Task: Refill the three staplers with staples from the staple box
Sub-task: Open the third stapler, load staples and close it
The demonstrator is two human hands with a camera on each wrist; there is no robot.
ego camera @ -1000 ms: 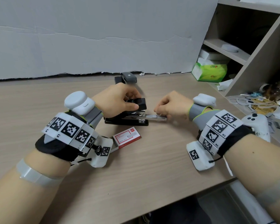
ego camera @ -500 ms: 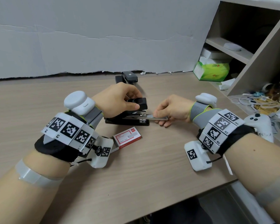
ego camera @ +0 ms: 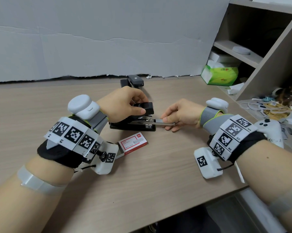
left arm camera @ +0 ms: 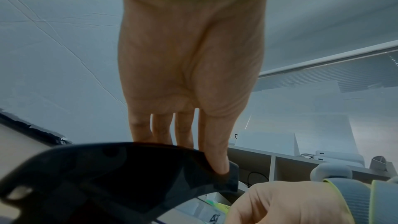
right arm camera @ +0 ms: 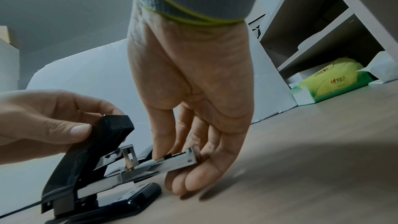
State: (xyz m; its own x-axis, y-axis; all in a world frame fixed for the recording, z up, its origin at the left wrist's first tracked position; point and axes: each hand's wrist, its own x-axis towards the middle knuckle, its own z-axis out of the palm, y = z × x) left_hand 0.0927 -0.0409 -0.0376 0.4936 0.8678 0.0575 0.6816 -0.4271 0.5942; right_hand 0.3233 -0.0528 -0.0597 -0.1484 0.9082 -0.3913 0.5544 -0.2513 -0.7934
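Two hands work on one black stapler [ego camera: 133, 126] that sits on the wooden desk [ego camera: 141, 174]. The left hand [ego camera: 123, 105] grips the stapler's raised black top [ego camera: 146, 107], thumb on its near side and fingers curled over the far side, holding it tilted up. Just right of that grip, a metal tray [right arm camera: 172, 162] sticks out of the stapler's front. The right hand [ego camera: 180, 113] pinches this tray, thumb [right arm camera: 160, 135] on its top edge and the other fingers curled beneath and behind it. Near the left wrist, on the person's side of the stapler, lies the red and white staple box [ego camera: 133, 144]. Beyond the left hand's knuckles stands a second stapler [ego camera: 133, 81], well clear of both hands.
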